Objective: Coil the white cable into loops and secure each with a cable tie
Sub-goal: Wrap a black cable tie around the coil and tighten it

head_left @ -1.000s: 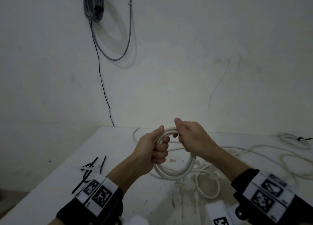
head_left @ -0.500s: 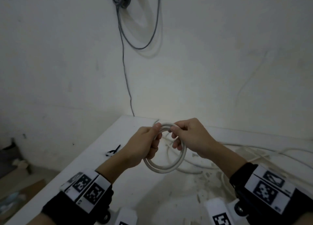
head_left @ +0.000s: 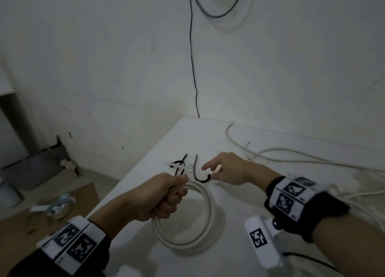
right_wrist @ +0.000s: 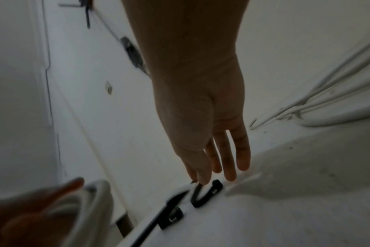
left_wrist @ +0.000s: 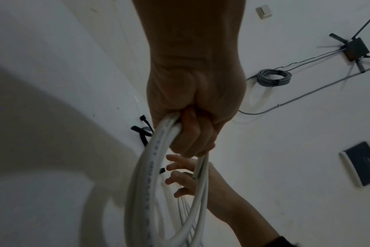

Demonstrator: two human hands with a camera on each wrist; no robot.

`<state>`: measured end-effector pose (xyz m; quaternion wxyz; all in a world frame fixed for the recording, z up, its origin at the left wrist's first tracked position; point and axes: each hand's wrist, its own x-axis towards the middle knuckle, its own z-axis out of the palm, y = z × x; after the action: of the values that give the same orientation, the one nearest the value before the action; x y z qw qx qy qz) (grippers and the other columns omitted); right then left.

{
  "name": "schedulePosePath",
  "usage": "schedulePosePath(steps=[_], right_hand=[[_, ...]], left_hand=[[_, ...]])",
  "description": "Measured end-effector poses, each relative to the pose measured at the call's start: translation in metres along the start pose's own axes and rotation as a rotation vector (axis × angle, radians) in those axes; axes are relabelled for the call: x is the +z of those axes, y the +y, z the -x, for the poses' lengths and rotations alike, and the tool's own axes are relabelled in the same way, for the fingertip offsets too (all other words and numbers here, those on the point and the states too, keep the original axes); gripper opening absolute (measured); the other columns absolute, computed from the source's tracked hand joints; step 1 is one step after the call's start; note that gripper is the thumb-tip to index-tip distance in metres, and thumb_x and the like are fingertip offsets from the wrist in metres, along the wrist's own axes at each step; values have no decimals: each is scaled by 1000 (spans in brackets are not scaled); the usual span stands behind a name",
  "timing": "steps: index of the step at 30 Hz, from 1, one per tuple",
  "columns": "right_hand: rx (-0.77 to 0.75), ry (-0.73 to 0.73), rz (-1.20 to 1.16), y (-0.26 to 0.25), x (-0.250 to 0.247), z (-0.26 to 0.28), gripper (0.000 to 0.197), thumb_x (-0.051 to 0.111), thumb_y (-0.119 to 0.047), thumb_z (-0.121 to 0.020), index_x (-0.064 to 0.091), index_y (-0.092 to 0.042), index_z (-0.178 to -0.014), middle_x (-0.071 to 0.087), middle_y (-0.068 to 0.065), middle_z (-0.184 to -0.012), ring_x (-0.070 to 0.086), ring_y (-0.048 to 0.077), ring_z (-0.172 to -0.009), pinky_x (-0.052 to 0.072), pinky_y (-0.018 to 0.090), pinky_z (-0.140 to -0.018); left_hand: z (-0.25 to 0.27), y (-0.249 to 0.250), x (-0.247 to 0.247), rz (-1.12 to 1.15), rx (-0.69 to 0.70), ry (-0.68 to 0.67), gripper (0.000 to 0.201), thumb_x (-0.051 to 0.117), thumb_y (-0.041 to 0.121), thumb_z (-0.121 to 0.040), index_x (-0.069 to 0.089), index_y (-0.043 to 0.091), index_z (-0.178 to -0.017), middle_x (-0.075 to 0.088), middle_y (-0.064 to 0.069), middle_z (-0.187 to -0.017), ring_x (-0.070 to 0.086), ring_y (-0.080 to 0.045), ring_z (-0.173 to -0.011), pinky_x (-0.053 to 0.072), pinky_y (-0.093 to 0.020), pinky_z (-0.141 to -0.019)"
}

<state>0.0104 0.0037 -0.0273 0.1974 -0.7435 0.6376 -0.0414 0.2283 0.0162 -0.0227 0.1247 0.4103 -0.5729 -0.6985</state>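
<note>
My left hand (head_left: 164, 195) grips a coil of white cable (head_left: 210, 206) in its fist, and the loops hang just above the white table (head_left: 187, 135). In the left wrist view the left hand (left_wrist: 192, 120) closes round the coil (left_wrist: 150, 175), whose cut end sticks out below the fingers. My right hand (head_left: 209, 171) reaches past the coil with straight fingers. Its fingertips (right_wrist: 203, 178) touch a curved black cable tie (right_wrist: 203, 195) lying on the table. More black cable ties (head_left: 180, 164) lie just to the left, near the table's edge.
Loose white cable (head_left: 291, 153) trails across the table's right side. The table's left edge drops to a floor with cardboard and a tape roll (head_left: 58, 208). A thin black wire (head_left: 192, 68) runs down the wall behind.
My right hand has let go of the coil and reached left to the black ties. The left hand now holds the coil alone, lower down. The head view has swung left.
</note>
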Motion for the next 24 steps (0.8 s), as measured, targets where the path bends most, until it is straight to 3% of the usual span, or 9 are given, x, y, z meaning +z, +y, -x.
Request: schedulePosePath(steps=[1,3,5,7,10,13,17,21,24], right_hand=[[-5,-27,72,1,5,-7,33,56,-20,-91,61,-22,-124,60,5,-116,59,20,-102,44,25,-83],[-29,-25,133,0,11,-16,27,57,-16,-89,67,-17,-115,64,6,-111,60,19,-93,44,24,-77],[-47,12,99,3,11,-18,16,60,-11,-86,73,-13,-95,66,1,-87,57,14,-72,41,19,-64],[-52,43,80,7,5,-14,16,60,-7,-85,72,-14,-75,55,-5,-68,51,11,-60,37,16,-55],[-41,111,-23,19,-11,-1,15,62,-6,-86,74,-9,-93,59,-4,-67,60,8,-57,45,14,-58],[-10,292,-201,31,-33,25,14,65,-6,-83,76,-12,-91,63,-12,-54,59,0,-45,45,10,-54],[-66,463,-508,35,-54,75,16,65,0,-83,75,-11,-89,73,6,-67,67,13,-57,56,23,-64],[-158,459,-632,33,-58,122,12,67,-4,-82,76,-5,-90,74,8,-70,69,11,-64,52,16,-63],[-182,585,-599,41,-57,147,6,74,-10,-76,77,-9,-81,74,5,-69,70,12,-64,52,18,-61]], left_hand=[[-2,-1,-1,5,-9,-5,45,33,38,-98,40,18,-58,20,7,-45,14,-6,-35,14,-13,-33],[-6,-3,-2,28,-25,-24,45,32,39,-98,39,18,-58,20,8,-44,14,-5,-34,13,-14,-33],[-10,-3,-1,50,-29,-47,45,31,39,-98,39,18,-59,20,8,-44,13,-5,-34,12,-13,-33],[-14,-1,1,60,-25,-61,45,30,39,-98,38,19,-59,20,8,-44,13,-5,-34,11,-14,-33],[-21,3,7,68,-13,-76,44,30,39,-98,38,18,-60,20,8,-44,13,-5,-33,11,-15,-33],[-29,8,15,85,11,-91,44,30,39,-99,39,18,-61,21,8,-44,15,-5,-33,13,-15,-32],[-41,18,36,117,64,-91,44,30,38,-99,41,17,-61,23,8,-44,17,-5,-34,14,-16,-33],[-50,37,64,140,176,-90,43,30,36,-99,40,16,-62,23,8,-44,17,-5,-34,16,-16,-32],[-51,51,86,101,275,-91,42,31,34,-99,39,15,-63,22,7,-46,16,-6,-36,15,-16,-34]])
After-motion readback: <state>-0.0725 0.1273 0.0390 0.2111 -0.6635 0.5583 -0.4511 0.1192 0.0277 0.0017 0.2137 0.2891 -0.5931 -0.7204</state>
